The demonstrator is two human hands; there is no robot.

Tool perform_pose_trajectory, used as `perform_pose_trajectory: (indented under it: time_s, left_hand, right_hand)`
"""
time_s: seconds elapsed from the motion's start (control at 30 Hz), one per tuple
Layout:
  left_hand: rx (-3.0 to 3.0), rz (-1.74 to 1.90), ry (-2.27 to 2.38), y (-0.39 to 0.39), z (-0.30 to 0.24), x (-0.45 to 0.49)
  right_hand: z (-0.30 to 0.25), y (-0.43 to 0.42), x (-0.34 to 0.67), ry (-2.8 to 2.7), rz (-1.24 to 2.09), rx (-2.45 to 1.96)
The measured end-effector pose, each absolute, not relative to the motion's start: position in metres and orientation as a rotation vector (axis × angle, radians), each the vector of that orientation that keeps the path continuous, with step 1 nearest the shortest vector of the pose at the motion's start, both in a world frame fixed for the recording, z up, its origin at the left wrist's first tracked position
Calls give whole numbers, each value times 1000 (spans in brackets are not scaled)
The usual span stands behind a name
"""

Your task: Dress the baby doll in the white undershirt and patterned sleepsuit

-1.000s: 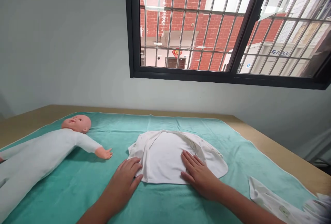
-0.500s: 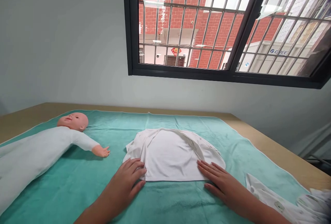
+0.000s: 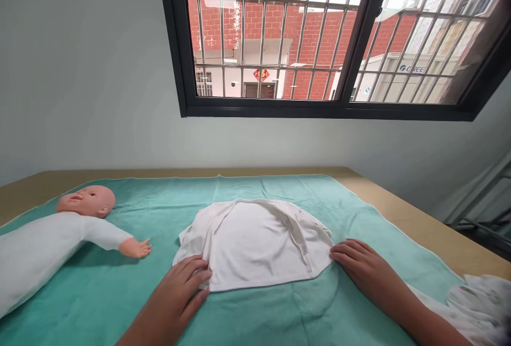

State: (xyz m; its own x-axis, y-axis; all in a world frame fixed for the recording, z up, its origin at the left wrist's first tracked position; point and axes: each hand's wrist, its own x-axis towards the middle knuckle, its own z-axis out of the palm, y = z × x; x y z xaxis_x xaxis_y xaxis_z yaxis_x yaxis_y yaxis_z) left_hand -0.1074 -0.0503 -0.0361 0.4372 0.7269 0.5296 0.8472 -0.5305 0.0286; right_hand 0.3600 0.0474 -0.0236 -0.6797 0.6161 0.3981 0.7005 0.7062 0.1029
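A white baby top [image 3: 251, 245] lies spread on the teal towel [image 3: 255, 316], its hem toward me and small snaps along its folded-back side edges. My left hand [image 3: 179, 290] rests flat on its lower left corner, fingers stretched and thumb apart. At the right edge of the top, my right hand [image 3: 365, 271] has its fingertips closed on the fabric; its thumb is hidden. To the left, a baby doll [image 3: 40, 253] in a white body suit lies on its back, one arm reaching toward the top.
A crumpled white printed garment [image 3: 479, 303] lies at the right, partly behind my right forearm. The wooden tabletop [image 3: 403, 210] shows around the towel. Beyond it stand a grey wall [image 3: 88, 80] and a barred window [image 3: 263, 109].
My right hand has moved from lying on the top's lower right part to its right edge, where its fingers have closed. The left hand stays on its corner. The view has shifted right.
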Motion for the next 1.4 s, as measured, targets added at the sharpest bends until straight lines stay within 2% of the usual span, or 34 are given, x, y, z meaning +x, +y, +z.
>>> perform_pose_trajectory:
  time_s: [0.17, 0.33, 0.97, 1.23, 1.4]
  left_hand:
    - [-2431, -690, -1330, -49, -36, -108]
    - [-2437, -699, -1323, -48, -39, -109]
    - [-2492, -693, -1482, -49, -56, -118]
    - [-2506, -690, -1515, -49, -55, -118]
    - [-2490, -687, -1531, -50, -53, -116]
  right_hand:
    - [-25, 47, 357, -2481, -317, -1189]
    - [-23, 44, 354, -2550, -227, -1125]
    - [-22, 40, 350, -2470, -313, -1275]
    - [-15, 39, 360, -2537, -296, -1201]
    - [-14, 30, 345, -2355, -264, -1045]
